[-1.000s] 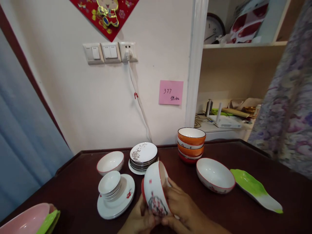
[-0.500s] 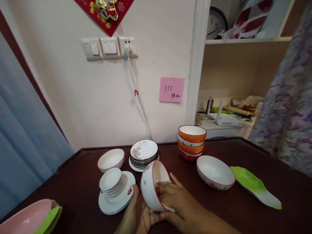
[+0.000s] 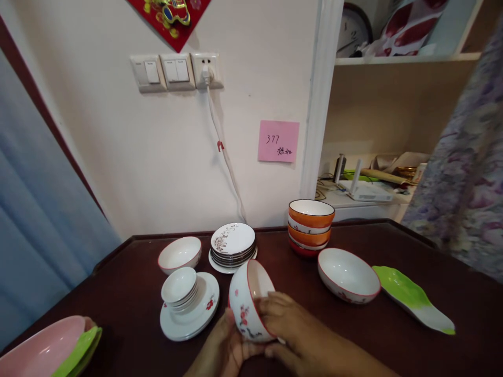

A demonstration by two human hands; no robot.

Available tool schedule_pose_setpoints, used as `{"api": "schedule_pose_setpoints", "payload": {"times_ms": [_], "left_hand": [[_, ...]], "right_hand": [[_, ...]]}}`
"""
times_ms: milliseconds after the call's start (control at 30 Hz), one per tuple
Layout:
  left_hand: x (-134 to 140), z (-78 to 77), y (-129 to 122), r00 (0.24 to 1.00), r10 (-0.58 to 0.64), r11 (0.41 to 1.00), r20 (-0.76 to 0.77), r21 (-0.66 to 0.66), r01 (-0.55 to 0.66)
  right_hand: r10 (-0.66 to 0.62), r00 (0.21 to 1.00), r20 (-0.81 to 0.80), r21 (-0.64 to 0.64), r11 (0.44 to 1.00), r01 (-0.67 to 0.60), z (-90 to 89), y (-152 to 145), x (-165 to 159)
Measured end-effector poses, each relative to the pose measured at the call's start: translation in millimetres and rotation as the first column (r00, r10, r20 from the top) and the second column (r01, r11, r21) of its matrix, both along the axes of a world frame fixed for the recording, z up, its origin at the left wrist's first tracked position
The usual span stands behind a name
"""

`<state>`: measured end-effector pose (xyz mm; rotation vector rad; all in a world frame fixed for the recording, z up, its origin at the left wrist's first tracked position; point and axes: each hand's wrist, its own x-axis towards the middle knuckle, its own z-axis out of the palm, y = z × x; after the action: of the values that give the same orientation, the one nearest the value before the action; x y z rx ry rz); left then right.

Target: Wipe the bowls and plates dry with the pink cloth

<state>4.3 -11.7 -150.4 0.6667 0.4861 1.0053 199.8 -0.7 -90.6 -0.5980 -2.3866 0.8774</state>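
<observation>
Head view: a white bowl [image 3: 244, 301] is held above the near part of the dark counter [image 3: 129, 298], tilted on its side with the opening to the right. It is in front of the stack of dark-rimmed plates [image 3: 239, 238] and well apart from the stack of orange and white bowls [image 3: 311, 219].

Change: the outer wall has rotated. Half a second ago a mostly plain face with a small red seal shows; now red blossoms and a pink mark face the camera. The other crockery stays in place, with only a slight camera shift.

Grip: the left hand [image 3: 228, 345] cups the wall from the left and below, fingers [image 3: 251, 348] partly curled. The right hand [image 3: 291, 327] is bent over the rim, its fingers at the opening and closed to roughly the rim's thickness. Whether it also grips the small white item below it cannot be told.

Effect on the work: the grip appears shared so that the bowl can turn while supported; it is not yet set down.
</observation>
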Motion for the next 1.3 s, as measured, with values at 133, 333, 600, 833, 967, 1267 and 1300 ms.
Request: {"api": "schedule_pose_setpoints", "payload": {"times_ms": [133, 333, 600, 833, 967, 1267, 1300], "left_hand": [[0, 6.4, 2, 0.996, -0.085, 0.996, -0.018, 0.004, 0.085], [6, 14.1, -8, 0.993, 0.079, 0.993, -0.083, 0.091, -0.072], [2, 5.1, 0, 1.0, -0.019, 1.0, 0.014, -0.016, 0.019], [7, 16.9, -5, 0.994, 0.009, 0.995, -0.109, 0.105, 0.003], [7, 17.8, -11, 0.995, 0.073, 0.994, -0.063, 0.079, -0.068], [1, 8.1, 3, 0.99, -0.137, 0.989, 0.043, -0.055, 0.139], [2, 8.6, 3, 0.99, -0.14, 0.99, 0.019, 0.0, 0.14]], "right_hand": [[-0.065, 0.994, 0.082, 0.009, 0.998, 0.065, 7.0, 1, 9], [-0.124, 0.945, -0.303, -0.229, 0.972, 0.055, -11.3, -5, -6], [-0.056, 0.991, 0.122, 0.064, 0.997, 0.048, 1.2, -2, 1], [-0.146, 0.988, -0.059, -0.022, 0.989, 0.145, -3.1, -4, 4], [-0.075, 0.974, -0.216, -0.146, 0.988, 0.044, -7.1, -6, -5], [-0.12, 0.982, 0.147, 0.116, 0.988, 0.103, 12.2, -5, 13], [-0.143, 0.982, 0.122, 0.098, 0.986, 0.132, 10.2, -7, 12]]}}
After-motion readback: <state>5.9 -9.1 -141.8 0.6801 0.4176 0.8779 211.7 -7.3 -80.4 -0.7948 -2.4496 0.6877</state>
